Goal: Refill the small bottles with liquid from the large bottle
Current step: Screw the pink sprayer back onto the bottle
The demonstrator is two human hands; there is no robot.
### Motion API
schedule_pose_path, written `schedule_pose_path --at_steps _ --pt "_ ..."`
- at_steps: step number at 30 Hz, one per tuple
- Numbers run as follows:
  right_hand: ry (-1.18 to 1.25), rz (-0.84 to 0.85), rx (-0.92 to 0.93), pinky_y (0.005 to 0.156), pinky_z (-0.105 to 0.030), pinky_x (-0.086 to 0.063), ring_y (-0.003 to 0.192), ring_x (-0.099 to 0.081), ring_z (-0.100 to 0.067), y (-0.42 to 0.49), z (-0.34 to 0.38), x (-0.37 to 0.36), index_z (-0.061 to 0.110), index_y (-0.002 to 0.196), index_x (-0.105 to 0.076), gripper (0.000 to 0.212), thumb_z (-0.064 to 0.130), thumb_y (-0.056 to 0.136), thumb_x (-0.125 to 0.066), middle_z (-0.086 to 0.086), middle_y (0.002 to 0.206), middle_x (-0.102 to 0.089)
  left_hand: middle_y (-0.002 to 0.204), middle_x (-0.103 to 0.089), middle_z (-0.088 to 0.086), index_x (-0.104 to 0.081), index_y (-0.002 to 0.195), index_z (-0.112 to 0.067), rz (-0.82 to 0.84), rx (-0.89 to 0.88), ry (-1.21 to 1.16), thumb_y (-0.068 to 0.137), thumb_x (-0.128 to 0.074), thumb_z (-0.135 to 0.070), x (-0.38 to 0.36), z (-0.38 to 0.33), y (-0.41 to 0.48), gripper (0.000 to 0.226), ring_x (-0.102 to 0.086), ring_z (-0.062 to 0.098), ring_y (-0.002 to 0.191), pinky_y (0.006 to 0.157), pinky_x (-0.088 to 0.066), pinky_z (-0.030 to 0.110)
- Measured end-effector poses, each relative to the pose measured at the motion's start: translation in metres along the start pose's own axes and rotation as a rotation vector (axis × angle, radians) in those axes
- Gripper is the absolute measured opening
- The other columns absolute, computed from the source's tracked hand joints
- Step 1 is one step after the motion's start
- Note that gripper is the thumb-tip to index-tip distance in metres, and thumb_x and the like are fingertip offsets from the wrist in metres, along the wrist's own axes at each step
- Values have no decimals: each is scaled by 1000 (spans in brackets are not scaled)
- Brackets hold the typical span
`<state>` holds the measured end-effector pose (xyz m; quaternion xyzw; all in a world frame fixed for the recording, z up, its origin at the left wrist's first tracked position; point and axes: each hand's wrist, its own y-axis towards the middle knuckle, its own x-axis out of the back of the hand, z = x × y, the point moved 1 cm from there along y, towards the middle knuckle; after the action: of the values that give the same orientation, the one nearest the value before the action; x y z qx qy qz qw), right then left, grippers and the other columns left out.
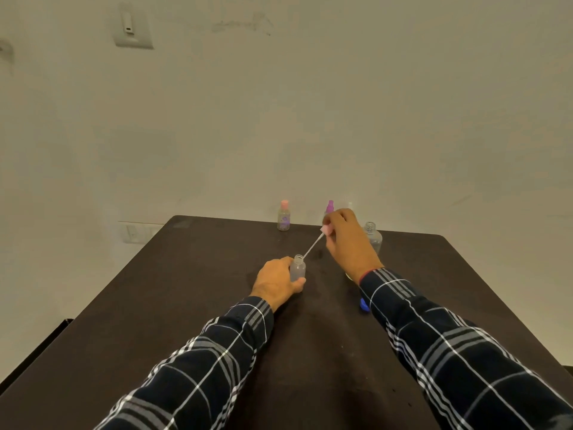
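My left hand (pixel 276 282) grips a small clear open-necked bottle (pixel 298 268) standing on the dark table (pixel 192 290). My right hand (pixel 347 240) holds a pink spray cap (pixel 326 228) whose thin white tube (pixel 311 247) slants down to just outside the bottle's mouth. Behind my right hand a larger clear bottle (pixel 373 235) stands open. At the table's far edge stand a small pink-capped bottle (pixel 284 216) and a purple-capped spray bottle (pixel 330 207), partly hidden by my fingers.
A blue cap (pixel 363 304) lies on the table beside my right sleeve. The table's far edge sits close to a plain wall with a switch plate (pixel 132 26) and a low socket (pixel 136 232).
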<state>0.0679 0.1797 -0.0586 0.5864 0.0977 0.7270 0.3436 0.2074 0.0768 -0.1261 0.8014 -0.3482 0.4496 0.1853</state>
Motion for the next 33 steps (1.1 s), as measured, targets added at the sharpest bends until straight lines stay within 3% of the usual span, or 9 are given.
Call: schedule_pose_path --at_steps 9,14,17,20,22,28,33 --pt "-31 9 68 88 -30 -54 94 -61 -21 0 8 3 11 117 -58 22 10 95 -61 -9 125 -47 134 -62 7 -51 140 -15 7 2 17 91 -70 -43 -1 -2 1 60 -59 25 121 105 -49 40" --pt "1 204 217 95 -30 -51 104 -58 -19 -1 16 -7 15 116 -66 25 15 91 -68 -4 124 -52 124 -66 5 -56 135 -16 -27 -17 -10 89 -72 -42 -1 -1 -3 54 -63 22 112 101 -52 41" --pt "6 354 231 101 -31 -47 109 -57 -16 -1 20 -12 17 118 -69 28 13 91 -68 -3 121 -59 123 -67 6 -56 134 -16 -24 -20 -24 89 -73 -39 0 -1 -4 53 -64 22 112 100 -52 41" --pt "30 392 195 104 -28 -44 115 -59 -16 -1 22 -12 19 126 -67 33 10 95 -62 -1 124 -66 122 -67 6 -57 133 -16 -21 -24 -45 90 -73 -39 0 -1 -4 51 -64 22 111 100 -52 41" --pt "96 386 144 101 -24 -43 116 -60 -14 0 22 -10 20 130 -65 36 11 95 -61 1 127 -66 123 -67 6 -57 133 -16 -19 -27 -48 90 -72 -38 0 -1 -4 51 -63 22 111 100 -52 41" --pt "63 491 142 95 -31 -50 101 -61 -11 10 23 -10 20 111 -72 20 13 95 -63 3 110 -70 128 -65 6 -54 137 -17 1 -13 -37 91 -71 -38 1 -2 -3 53 -62 24 117 104 -50 42" --pt "-85 575 272 86 -26 -47 98 -62 -15 21 31 -6 18 109 -71 19 12 95 -61 0 107 -71 124 -68 6 -56 135 -17 -20 -33 -22 91 -71 -38 1 -2 -4 52 -64 24 113 100 -52 43"
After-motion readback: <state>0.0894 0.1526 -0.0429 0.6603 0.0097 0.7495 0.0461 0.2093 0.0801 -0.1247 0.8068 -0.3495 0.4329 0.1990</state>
